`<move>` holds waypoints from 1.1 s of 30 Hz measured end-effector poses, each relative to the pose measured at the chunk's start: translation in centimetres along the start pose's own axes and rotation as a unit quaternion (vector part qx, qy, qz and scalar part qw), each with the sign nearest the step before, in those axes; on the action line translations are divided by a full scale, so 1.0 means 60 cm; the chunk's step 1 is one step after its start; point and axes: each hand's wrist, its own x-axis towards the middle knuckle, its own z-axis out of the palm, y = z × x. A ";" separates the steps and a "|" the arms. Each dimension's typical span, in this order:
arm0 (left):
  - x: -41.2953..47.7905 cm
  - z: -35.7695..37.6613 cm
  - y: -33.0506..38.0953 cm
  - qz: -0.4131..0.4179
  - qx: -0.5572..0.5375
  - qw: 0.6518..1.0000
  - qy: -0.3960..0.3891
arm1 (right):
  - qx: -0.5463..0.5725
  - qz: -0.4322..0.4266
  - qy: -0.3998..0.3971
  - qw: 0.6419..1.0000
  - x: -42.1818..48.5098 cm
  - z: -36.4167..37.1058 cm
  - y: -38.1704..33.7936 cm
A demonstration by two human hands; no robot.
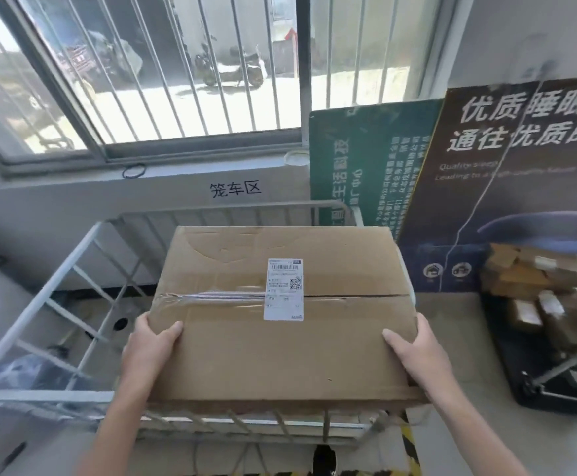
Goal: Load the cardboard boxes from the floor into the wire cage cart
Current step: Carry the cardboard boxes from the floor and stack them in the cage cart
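A large flat cardboard box (280, 355) with a white shipping label and clear tape on top is held level over the white wire cage cart (57, 269). My left hand (149, 345) grips its near left edge, thumb on top. My right hand (417, 352) grips its near right edge the same way. The box covers the right half of the cart's open top; what lies under it is hidden.
The cart stands under a barred window (177, 80) and against a white wall. Green (366, 173) and dark (513, 187) sign boards lean against the wall on the right. A black platform trolley (554, 396) with several small boxes stands at the right.
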 end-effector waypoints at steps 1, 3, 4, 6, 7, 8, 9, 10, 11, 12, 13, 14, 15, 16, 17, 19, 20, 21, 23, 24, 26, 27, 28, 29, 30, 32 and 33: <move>0.031 0.007 0.003 -0.004 0.005 1.000 -0.001 | -0.004 -0.001 -0.002 1.000 0.025 0.020 -0.011; 0.091 0.031 0.005 -0.006 0.015 1.000 -0.003 | -0.004 -0.004 -0.003 1.000 0.074 0.064 -0.027; 0.121 0.046 0.003 -0.007 0.019 1.000 -0.005 | 0.002 0.001 -0.009 1.000 0.098 0.087 -0.030; 0.180 0.079 -0.008 -0.016 0.022 0.999 -0.017 | 0.011 0.023 -0.020 0.999 0.140 0.134 -0.033; 0.208 0.097 -0.017 -0.023 0.023 0.999 -0.026 | 0.009 0.033 -0.016 0.999 0.156 0.157 -0.032; 0.233 0.115 -0.027 -0.031 0.025 0.999 -0.033 | 0.004 0.043 -0.009 0.999 0.169 0.181 -0.027; 0.256 0.133 -0.038 -0.037 0.029 0.998 -0.037 | -0.005 0.054 -0.005 0.998 0.181 0.205 -0.018; 0.279 0.150 -0.048 -0.044 0.037 0.997 -0.043 | -0.020 0.068 -0.008 0.997 0.193 0.227 -0.009; 0.301 0.165 -0.060 -0.052 0.045 0.996 -0.051 | -0.037 0.082 -0.017 0.996 0.204 0.245 -0.001; 0.319 0.179 -0.073 -0.066 0.055 0.994 -0.063 | -0.057 0.095 -0.030 0.993 0.213 0.262 0.009; 0.334 0.194 -0.088 -0.083 0.068 0.991 -0.074 | -0.072 0.110 -0.048 0.990 0.217 0.279 0.021; 0.348 0.208 -0.105 -0.094 0.078 0.989 -0.084 | -0.078 0.125 -0.060 0.987 0.219 0.296 0.037; 0.362 0.224 -0.121 -0.102 0.086 0.987 -0.094 | -0.078 0.139 -0.069 0.985 0.220 0.314 0.052; 0.375 0.241 -0.135 -0.110 0.099 0.983 -0.110 | -0.079 0.152 -0.079 0.982 0.222 0.330 0.066; 0.388 0.256 -0.148 -0.115 0.111 0.978 -0.132 | -0.085 0.165 -0.086 0.979 0.223 0.344 0.078; 0.408 0.285 -0.179 -0.121 0.114 0.970 -0.177 | -0.122 0.177 -0.093 0.972 0.223 0.368 0.102; 0.416 0.298 -0.197 -0.129 0.112 0.967 -0.190 | -0.137 0.178 -0.096 0.970 0.223 0.379 0.114; 0.426 0.311 -0.213 -0.138 0.112 0.963 -0.203 | -0.146 0.179 -0.095 0.968 0.225 0.388 0.121; 0.442 0.337 -0.240 -0.159 0.109 0.956 -0.222 | -0.161 0.177 -0.090 0.967 0.239 0.401 0.131; 0.448 0.352 -0.255 -0.167 0.108 0.954 -0.223 | -0.172 0.177 -0.083 0.965 0.248 0.405 0.136; 0.453 0.386 -0.278 -0.178 0.106 0.952 -0.224 | -0.202 0.180 -0.062 0.961 0.271 0.404 0.152; 0.452 0.406 -0.288 -0.182 0.099 0.951 -0.228 | -0.212 0.183 -0.055 0.958 0.281 0.402 0.162; 0.448 0.428 -0.293 -0.184 0.090 0.950 -0.235 | -0.218 0.183 -0.055 0.957 0.289 0.400 0.170; 0.444 0.452 -0.295 -0.183 0.084 0.949 -0.242 | -0.220 0.176 -0.064 0.957 0.295 0.401 0.180; 0.438 0.479 -0.298 -0.180 0.076 0.949 -0.247 | -0.214 0.159 -0.083 0.960 0.299 0.407 0.188; 0.429 0.533 -0.304 -0.182 0.062 0.947 -0.258 | -0.175 0.118 -0.135 0.968 0.296 0.430 0.194; 0.426 0.556 -0.308 -0.185 0.058 0.945 -0.264 | -0.159 0.106 -0.162 0.968 0.292 0.446 0.193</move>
